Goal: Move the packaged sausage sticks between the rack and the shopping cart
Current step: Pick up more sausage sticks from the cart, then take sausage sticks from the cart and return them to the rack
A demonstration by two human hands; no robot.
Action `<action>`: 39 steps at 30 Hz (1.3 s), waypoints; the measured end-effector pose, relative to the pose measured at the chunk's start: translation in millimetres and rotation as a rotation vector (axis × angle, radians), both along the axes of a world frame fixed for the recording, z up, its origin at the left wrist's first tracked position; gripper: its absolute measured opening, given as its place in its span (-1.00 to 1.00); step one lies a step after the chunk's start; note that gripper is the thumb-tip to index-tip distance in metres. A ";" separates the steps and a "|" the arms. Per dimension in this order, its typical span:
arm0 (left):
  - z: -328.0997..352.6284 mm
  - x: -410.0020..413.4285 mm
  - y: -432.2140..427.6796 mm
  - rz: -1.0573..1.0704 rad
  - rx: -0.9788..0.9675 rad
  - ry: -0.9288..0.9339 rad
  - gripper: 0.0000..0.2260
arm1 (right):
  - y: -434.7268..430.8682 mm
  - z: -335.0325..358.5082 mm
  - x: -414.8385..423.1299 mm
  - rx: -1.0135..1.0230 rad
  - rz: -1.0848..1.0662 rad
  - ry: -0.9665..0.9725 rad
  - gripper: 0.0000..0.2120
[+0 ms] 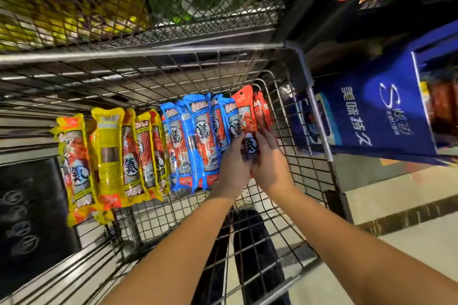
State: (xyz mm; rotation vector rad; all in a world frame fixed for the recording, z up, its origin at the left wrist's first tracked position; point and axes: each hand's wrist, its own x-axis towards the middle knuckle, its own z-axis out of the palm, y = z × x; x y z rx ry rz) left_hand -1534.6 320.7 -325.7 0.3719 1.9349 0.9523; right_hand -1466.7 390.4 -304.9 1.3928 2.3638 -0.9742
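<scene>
- A silver wire shopping cart (305, 74) holds a row of sausage-stick packs: yellow plastic packs (109, 151) on the left, blue plastic packs (198, 136) in the middle.
- A red-orange plastic pack (245, 109) stands at the row's right end.
- The left hand (235, 164) and the right hand (271, 164) both grip its lower part, fingers curled round it.

- Blue carton (386, 111), far right: white characters "美味持久" running sideways, with a large white "S" logo. The small print beside the logo is too small to read.
- Yellow sausage pack (130, 156), left: round badge with one big character, seemingly "氮".
- Red sausage pack (247, 116), middle: the same badge.
- Blue sausage packs (202, 131): print too blurred to read.
</scene>
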 end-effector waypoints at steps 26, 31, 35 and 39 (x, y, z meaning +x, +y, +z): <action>256.3 -49.6 -90.9 -0.180 -0.041 -0.098 -0.87 | -32.8 295.2 158.4 -0.188 -0.641 0.092 -0.74; 292.5 -22.1 -103.1 -0.327 -0.191 -0.097 -0.94 | -78.2 312.7 242.0 -0.217 -0.951 0.110 -0.80; 296.3 34.7 -88.0 -0.454 -0.295 -0.126 -0.90 | -118.5 320.4 311.0 -0.262 -1.140 0.134 -0.81; 309.4 97.3 -55.1 -0.649 -0.292 -0.107 -0.85 | -153.0 307.1 381.4 -0.340 -1.291 0.112 -0.84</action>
